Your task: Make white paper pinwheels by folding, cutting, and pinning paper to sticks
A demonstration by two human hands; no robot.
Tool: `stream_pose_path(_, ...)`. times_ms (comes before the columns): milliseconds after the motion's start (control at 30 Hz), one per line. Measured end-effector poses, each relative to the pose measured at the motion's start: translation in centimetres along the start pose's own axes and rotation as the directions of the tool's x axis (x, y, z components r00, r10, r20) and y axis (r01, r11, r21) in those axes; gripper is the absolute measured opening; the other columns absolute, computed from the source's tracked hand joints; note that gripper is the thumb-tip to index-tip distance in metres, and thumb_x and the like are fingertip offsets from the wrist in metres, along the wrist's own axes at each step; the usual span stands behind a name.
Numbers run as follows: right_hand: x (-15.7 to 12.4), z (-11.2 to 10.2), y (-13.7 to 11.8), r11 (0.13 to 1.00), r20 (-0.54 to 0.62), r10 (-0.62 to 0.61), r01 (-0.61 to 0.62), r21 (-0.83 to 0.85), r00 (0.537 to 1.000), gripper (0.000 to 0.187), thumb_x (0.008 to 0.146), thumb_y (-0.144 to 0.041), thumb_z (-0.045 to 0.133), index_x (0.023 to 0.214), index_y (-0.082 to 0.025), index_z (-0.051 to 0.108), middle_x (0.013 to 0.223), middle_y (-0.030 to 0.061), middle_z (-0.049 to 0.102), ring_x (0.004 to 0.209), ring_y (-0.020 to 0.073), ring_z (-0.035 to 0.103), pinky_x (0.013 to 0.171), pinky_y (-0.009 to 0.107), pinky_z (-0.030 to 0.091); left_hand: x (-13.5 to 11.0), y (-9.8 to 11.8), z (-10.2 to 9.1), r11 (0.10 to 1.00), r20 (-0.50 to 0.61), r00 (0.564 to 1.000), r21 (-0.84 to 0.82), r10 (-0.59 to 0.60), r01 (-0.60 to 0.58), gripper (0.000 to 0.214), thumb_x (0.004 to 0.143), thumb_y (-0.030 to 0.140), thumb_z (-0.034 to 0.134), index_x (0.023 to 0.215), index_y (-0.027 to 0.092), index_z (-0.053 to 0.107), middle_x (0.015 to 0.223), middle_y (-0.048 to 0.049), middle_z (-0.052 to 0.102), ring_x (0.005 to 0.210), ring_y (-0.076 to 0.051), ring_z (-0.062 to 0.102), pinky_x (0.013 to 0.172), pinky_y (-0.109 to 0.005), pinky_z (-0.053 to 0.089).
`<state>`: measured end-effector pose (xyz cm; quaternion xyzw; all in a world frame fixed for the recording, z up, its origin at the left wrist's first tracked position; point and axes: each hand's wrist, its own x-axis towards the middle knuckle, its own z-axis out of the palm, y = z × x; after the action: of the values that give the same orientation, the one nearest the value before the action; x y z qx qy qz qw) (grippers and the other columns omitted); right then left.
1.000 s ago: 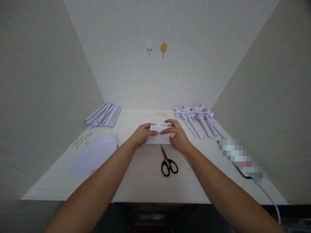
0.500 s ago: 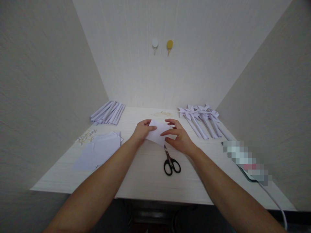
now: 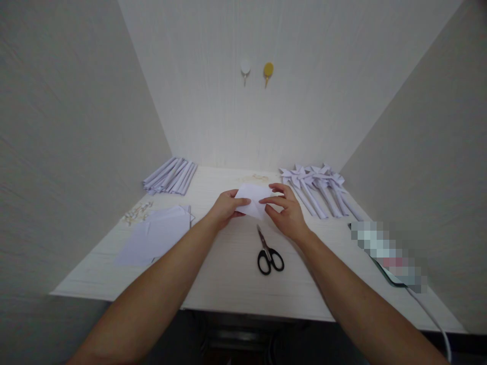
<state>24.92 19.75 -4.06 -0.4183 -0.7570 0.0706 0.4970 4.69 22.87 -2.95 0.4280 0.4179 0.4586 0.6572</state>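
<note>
A small square of white paper (image 3: 253, 192) is held up above the middle of the table. My left hand (image 3: 227, 207) is closed on its left side, the thumb lying across the top face. At the right side of the paper, my right hand (image 3: 285, 210) has its index finger and thumb close together on the edge, while the other fingers are curled and spread behind. Just below the paper, black-handled scissors (image 3: 268, 253) lie on the table, blades pointing away from me.
Rolled paper tubes (image 3: 170, 176) are piled at the back left, near small pale pieces (image 3: 137, 213) and paper sheets (image 3: 154, 235). Paper pinwheels (image 3: 312, 185) on tubes lie back right. A blurred-out device (image 3: 388, 258) with a cable (image 3: 429, 312) sits at the right.
Both hands and the paper have shifted slightly to the right and away from me. The scissors' tip now shows clear of the paper.
</note>
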Motion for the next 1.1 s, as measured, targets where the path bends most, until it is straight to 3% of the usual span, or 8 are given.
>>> stream_pose_path(233,-0.18,-0.07,-0.43,0.998,0.191,-0.055,0.055,0.008,0.98,0.044,0.082,-0.007,0.066,0.116,-0.033,0.076,0.152,0.0077,0.043,0.137,0.0309,0.046,0.109,0.055,0.043,-0.12,0.22,0.08,1.0,0.001,1.0,-0.019,0.002,-0.002,0.034,0.058,0.022,0.08,0.09,0.013,0.073,0.086,-0.0101,0.073,0.068,-0.018,0.065,0.061,-0.029,0.051)
stream_pose_path(400,-0.26,0.29,-0.46,0.995,0.236,-0.02,-0.003,0.096,0.972,0.038,0.08,-0.006,0.068,0.108,-0.029,0.079,0.123,0.0083,0.06,0.112,0.0246,0.06,0.1,0.044,0.051,-0.27,0.54,0.28,1.0,-0.001,1.0,-0.026,-0.013,0.013,0.032,0.057,0.02,0.077,0.088,0.013,0.072,0.088,-0.0121,0.073,0.071,-0.02,0.066,0.063,-0.032,0.054)
stream_pose_path(533,-0.07,0.18,-0.69,0.993,0.228,0.004,-0.032,0.117,0.974,0.033,0.082,-0.008,0.068,0.105,-0.028,0.08,0.101,0.0048,0.063,0.096,0.0212,0.063,0.089,0.039,0.054,-0.22,0.51,0.14,1.0,-0.01,0.999,0.006,-0.03,0.03,0.031,0.058,0.021,0.077,0.088,0.013,0.071,0.083,-0.0094,0.071,0.066,-0.016,0.063,0.057,-0.026,0.051)
stream_pose_path(733,0.08,-0.01,-0.85,0.991,0.205,0.021,-0.047,0.123,0.979,0.026,0.086,-0.012,0.066,0.102,-0.027,0.08,0.097,0.005,0.062,0.094,0.021,0.063,0.088,0.038,0.053,-0.32,0.52,0.14,0.998,-0.006,1.0,0.063,-0.025,0.026,0.035,0.056,0.023,0.081,0.089,0.014,0.069,0.083,-0.0071,0.071,0.063,-0.014,0.062,0.053,-0.024,0.049)
stream_pose_path(833,0.08,0.08,-0.69,0.991,0.171,0.029,-0.05,0.12,0.985,0.021,0.088,-0.016,0.068,0.1,-0.028,0.081,0.106,0.0069,0.061,0.098,0.022,0.062,0.091,0.041,0.053,-0.37,0.52,0.19,0.994,-0.008,1.0,0.111,-0.012,0.013,0.034,0.057,0.023,0.08,0.088,0.015,0.07,0.081,-0.0055,0.071,0.061,-0.013,0.06,0.053,-0.024,0.049)
stream_pose_path(967,0.1,0.22,-0.26,0.995,0.069,0.035,-0.041,0.092,0.997,0.009,0.088,-0.026,0.073,0.093,-0.027,0.081,0.131,0.0103,0.056,0.119,0.0266,0.057,0.105,0.047,0.047,-0.3,0.33,0.18,0.98,-0.014,1.0,0.196,0.019,-0.015,0.026,0.061,0.021,0.078,0.085,0.016,0.071,0.074,-0.0026,0.068,0.059,-0.011,0.058,0.052,-0.023,0.048)
stream_pose_path(1100,0.08,0.32,-0.03,0.993,0.059,0.056,-0.062,0.102,0.997,0.008,0.089,-0.032,0.074,0.089,-0.025,0.078,0.134,0.0109,0.058,0.121,0.0277,0.057,0.106,0.049,0.046,-0.03,-0.01,0.22,0.964,-0.007,0.999,0.262,0.052,-0.049,0.021,0.068,0.023,0.076,0.088,0.016,0.073,0.077,-0.0031,0.07,0.059,-0.012,0.061,0.051,-0.022,0.047)
